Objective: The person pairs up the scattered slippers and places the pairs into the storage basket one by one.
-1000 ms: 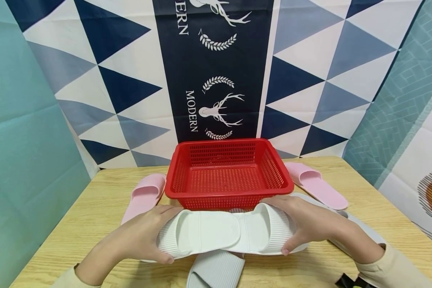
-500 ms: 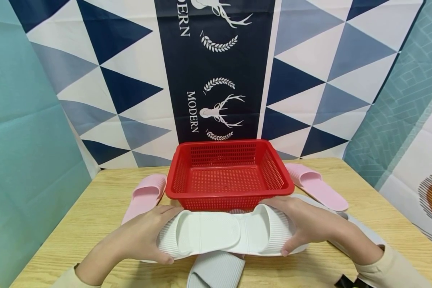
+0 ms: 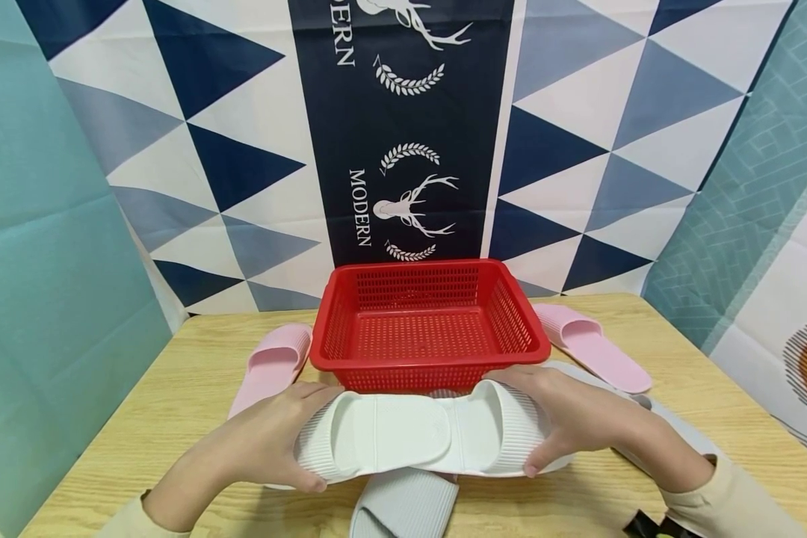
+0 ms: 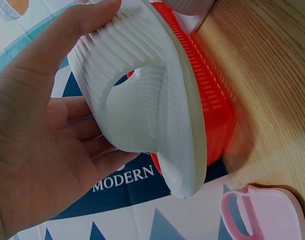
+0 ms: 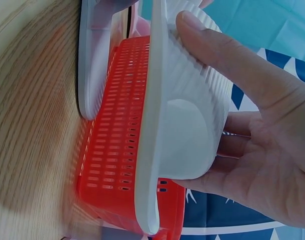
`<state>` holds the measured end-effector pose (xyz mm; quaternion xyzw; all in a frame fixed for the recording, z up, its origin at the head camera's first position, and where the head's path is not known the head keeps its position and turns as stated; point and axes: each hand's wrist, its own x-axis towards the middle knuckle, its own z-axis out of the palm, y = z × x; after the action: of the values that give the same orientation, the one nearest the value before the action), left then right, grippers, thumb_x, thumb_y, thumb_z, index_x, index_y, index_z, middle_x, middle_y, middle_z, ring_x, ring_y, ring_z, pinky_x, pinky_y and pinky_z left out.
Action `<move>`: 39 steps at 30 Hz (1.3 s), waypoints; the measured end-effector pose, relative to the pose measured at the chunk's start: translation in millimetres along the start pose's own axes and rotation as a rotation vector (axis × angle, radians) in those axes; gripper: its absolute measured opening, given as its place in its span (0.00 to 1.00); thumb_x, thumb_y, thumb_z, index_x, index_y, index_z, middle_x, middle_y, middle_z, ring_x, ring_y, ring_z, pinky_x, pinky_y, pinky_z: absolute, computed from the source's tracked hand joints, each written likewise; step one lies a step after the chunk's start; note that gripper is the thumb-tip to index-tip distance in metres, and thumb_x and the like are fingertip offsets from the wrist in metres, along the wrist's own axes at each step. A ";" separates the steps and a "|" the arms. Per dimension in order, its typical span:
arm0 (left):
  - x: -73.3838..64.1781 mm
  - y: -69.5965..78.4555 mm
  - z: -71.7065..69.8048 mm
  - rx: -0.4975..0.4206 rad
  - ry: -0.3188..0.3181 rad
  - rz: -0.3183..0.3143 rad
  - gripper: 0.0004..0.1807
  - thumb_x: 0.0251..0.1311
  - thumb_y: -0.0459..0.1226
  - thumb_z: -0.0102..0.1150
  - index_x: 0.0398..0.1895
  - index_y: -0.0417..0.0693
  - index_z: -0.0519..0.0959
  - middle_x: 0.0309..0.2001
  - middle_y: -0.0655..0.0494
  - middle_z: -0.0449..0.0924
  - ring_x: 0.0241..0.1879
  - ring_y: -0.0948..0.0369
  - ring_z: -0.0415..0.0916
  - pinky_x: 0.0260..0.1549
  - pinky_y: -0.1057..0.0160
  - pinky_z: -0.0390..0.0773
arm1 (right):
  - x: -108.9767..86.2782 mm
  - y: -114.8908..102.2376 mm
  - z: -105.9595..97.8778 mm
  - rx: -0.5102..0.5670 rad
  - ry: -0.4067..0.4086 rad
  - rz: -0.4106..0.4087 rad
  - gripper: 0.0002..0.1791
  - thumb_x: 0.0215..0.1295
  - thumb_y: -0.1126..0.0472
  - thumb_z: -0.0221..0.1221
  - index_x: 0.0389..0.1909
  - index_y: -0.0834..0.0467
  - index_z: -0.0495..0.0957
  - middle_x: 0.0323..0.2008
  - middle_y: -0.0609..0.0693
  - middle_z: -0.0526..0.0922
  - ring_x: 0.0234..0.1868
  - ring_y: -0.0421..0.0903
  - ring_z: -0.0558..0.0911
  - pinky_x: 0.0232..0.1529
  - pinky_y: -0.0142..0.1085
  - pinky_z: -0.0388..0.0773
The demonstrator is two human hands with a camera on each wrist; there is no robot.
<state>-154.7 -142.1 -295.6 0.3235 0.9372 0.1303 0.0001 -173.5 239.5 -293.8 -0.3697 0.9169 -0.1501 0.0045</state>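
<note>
Two white slippers are held end to end above the table, in front of the red basket. My left hand (image 3: 279,437) grips the left white slipper (image 3: 403,430) around its ribbed strap, thumb on the near side. Around the strap of the right white slipper (image 3: 480,441), my right hand (image 3: 568,415) has its fingers on the far side and thumb in front. The left slipper's heel overlaps the right one's in the head view. Both wrist views show the slippers tipped on edge, the left hand (image 4: 47,140) and right hand (image 5: 267,120) holding them by the straps.
The red basket (image 3: 437,365) stands at the back centre, against the patterned cloth. Pink slippers lie left (image 3: 265,377) and right (image 3: 605,355) of it. A grey slipper (image 3: 410,501) lies below the white pair, and another grey slipper (image 3: 679,427) is partly behind my right arm.
</note>
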 end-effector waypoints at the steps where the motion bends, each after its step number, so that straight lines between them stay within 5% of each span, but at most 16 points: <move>1: 0.2 0.1 0.1 0.001 0.001 0.001 0.51 0.30 0.52 0.78 0.64 0.47 0.69 0.60 0.56 0.73 0.54 0.61 0.71 0.49 0.56 0.80 | 0.0 0.0 0.0 0.001 -0.001 0.000 0.54 0.30 0.36 0.76 0.64 0.51 0.67 0.57 0.40 0.76 0.54 0.38 0.75 0.56 0.39 0.77; 18: 3.9 1.1 -0.4 0.011 -0.007 0.011 0.51 0.31 0.52 0.78 0.64 0.47 0.69 0.61 0.55 0.73 0.56 0.60 0.71 0.50 0.56 0.80 | 3.1 -1.9 -2.6 0.042 -0.036 0.046 0.53 0.32 0.35 0.75 0.63 0.51 0.68 0.56 0.38 0.75 0.53 0.37 0.74 0.55 0.40 0.78; 39: 3.2 3.5 2.2 -0.001 -0.007 0.011 0.50 0.31 0.52 0.78 0.64 0.49 0.69 0.60 0.57 0.73 0.54 0.62 0.71 0.49 0.57 0.80 | 4.3 -1.1 0.1 0.043 -0.014 0.006 0.53 0.32 0.35 0.75 0.63 0.49 0.67 0.56 0.37 0.75 0.54 0.37 0.73 0.56 0.39 0.77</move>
<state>-154.9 -137.0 -296.7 0.3291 0.9353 0.1297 0.0027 -175.9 235.8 -293.1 -0.3677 0.9146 -0.1673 0.0193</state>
